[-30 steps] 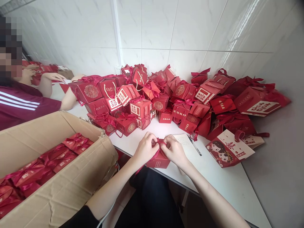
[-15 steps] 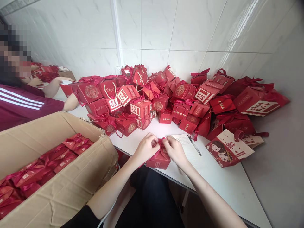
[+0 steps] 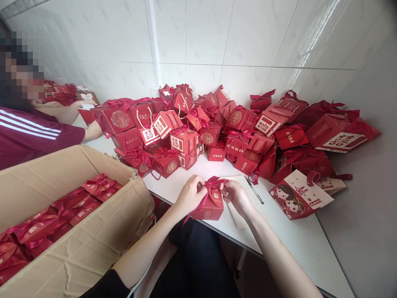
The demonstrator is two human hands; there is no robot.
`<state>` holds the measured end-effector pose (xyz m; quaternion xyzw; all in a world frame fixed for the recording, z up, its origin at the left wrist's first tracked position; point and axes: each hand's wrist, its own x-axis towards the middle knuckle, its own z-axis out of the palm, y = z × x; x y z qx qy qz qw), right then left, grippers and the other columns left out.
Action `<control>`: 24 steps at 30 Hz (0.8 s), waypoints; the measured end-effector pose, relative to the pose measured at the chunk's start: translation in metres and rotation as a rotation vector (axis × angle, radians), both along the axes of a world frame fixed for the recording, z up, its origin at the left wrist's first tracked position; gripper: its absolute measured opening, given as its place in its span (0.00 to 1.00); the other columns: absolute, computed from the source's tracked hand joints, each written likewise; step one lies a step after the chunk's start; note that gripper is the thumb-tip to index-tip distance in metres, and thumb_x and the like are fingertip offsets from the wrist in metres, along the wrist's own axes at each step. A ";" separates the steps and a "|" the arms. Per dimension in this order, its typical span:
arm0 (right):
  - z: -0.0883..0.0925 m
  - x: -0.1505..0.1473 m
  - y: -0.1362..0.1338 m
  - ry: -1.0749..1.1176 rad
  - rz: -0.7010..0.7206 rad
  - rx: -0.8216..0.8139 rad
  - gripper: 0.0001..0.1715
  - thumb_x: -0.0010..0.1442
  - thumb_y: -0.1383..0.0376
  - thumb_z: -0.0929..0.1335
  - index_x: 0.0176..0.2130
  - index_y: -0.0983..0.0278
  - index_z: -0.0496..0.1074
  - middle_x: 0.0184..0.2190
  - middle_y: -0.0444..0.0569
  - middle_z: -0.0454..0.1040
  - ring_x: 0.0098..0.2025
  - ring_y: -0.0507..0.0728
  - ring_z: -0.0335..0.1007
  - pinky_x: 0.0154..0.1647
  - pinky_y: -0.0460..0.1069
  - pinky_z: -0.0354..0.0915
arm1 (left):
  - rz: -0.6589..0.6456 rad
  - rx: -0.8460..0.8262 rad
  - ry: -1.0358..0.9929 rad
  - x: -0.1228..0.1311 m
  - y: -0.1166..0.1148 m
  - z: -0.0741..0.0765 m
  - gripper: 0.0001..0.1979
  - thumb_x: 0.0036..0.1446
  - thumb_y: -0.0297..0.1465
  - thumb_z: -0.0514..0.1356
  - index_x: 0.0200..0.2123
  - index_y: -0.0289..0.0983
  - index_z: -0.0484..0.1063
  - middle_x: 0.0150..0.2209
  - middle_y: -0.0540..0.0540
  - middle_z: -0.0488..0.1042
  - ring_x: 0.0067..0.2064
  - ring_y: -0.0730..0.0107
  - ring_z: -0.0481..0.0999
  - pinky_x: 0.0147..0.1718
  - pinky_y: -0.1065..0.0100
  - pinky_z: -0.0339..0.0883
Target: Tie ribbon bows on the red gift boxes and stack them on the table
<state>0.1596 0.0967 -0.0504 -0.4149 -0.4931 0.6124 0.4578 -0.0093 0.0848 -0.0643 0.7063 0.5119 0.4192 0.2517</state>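
A small red gift box (image 3: 211, 207) stands at the near edge of the white table (image 3: 294, 240), right in front of me. A dark red ribbon (image 3: 214, 181) runs across its top and trails down its left side. My left hand (image 3: 191, 193) pinches the ribbon at the box's upper left, fingers closed. My right hand (image 3: 236, 195) pinches the ribbon's other end at the upper right, fingers closed. The ribbon is stretched between the two hands.
A heap of red gift boxes and bags (image 3: 217, 128) fills the back of the table against the tiled wall. A pen (image 3: 254, 190) lies on a sheet of paper. An open cardboard carton (image 3: 77, 231) with red boxes stands at left. Another person's sleeve (image 3: 34, 136) is beyond it.
My hands have drawn apart, pulling the ribbon out sideways over the box. The right hand moved right. The person at left leaned a little further back.
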 end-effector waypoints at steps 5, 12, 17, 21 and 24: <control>0.000 0.010 -0.002 0.278 0.097 0.044 0.17 0.46 0.56 0.67 0.15 0.64 0.67 0.22 0.47 0.63 0.21 0.51 0.54 0.19 0.47 0.53 | -0.025 -0.101 -0.134 0.000 0.004 0.001 0.02 0.54 0.29 0.52 0.30 0.39 0.62 0.29 0.51 0.68 0.33 0.69 0.71 0.36 0.67 0.64; -0.007 0.001 -0.002 0.451 -0.051 0.158 0.12 0.47 0.60 0.73 0.19 0.63 0.71 0.28 0.44 0.67 0.28 0.51 0.61 0.32 0.49 0.60 | -0.033 -0.158 -0.194 -0.002 0.009 -0.002 0.02 0.50 0.27 0.54 0.31 0.38 0.64 0.28 0.52 0.69 0.33 0.70 0.71 0.34 0.69 0.65; 0.000 0.001 -0.007 0.405 0.112 0.160 0.17 0.49 0.59 0.72 0.18 0.64 0.65 0.20 0.42 0.64 0.22 0.50 0.56 0.26 0.48 0.55 | -0.019 -0.088 -0.273 0.001 0.009 -0.004 0.06 0.48 0.24 0.53 0.32 0.37 0.65 0.32 0.50 0.70 0.35 0.71 0.71 0.37 0.68 0.65; 0.003 0.005 -0.008 0.246 0.146 0.129 0.17 0.47 0.61 0.73 0.21 0.63 0.62 0.16 0.39 0.63 0.19 0.48 0.54 0.23 0.46 0.53 | 0.144 0.059 -0.554 0.003 0.010 -0.004 0.07 0.50 0.25 0.52 0.34 0.38 0.64 0.32 0.49 0.69 0.35 0.72 0.71 0.35 0.70 0.65; 0.005 0.006 -0.006 0.252 0.115 0.112 0.17 0.48 0.64 0.72 0.20 0.63 0.60 0.14 0.37 0.62 0.18 0.48 0.54 0.24 0.46 0.56 | 0.252 0.117 -0.747 -0.001 0.014 -0.005 0.06 0.52 0.27 0.52 0.36 0.39 0.64 0.30 0.51 0.68 0.31 0.74 0.70 0.32 0.72 0.64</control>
